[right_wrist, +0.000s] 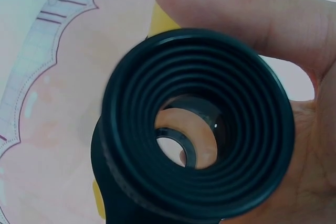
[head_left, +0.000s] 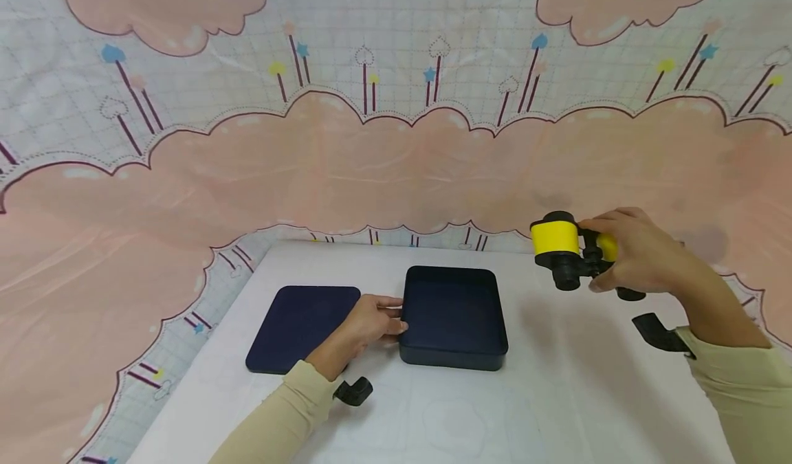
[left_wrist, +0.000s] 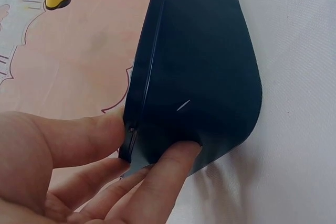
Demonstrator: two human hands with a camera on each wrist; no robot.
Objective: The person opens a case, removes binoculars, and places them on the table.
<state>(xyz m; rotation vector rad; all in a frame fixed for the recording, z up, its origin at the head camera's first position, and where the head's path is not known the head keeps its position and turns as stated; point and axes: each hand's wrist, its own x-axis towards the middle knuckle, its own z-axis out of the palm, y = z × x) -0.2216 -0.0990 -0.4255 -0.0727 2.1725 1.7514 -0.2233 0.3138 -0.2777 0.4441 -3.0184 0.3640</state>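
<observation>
My right hand (head_left: 643,251) holds a pair of yellow and black binoculars (head_left: 555,238) in the air above the right side of the table. One round black ribbed eyecup (right_wrist: 123,145) fills the right wrist view, with the thumb beside it. On the table stands a dark navy box (head_left: 452,313) without its cover; inside it only the bare floor shows. My left hand (head_left: 365,323) grips the box's left wall, thumb at the rim and fingers against the side (left_wrist: 205,51). Beneath the left forearm lies a flat navy lid (head_left: 303,326), left of the box.
The white table (head_left: 458,416) reaches back to a patterned cloth (head_left: 396,175) with pink clouds. A black strap end (head_left: 662,333) juts from the right cuff, another (head_left: 354,391) from the left.
</observation>
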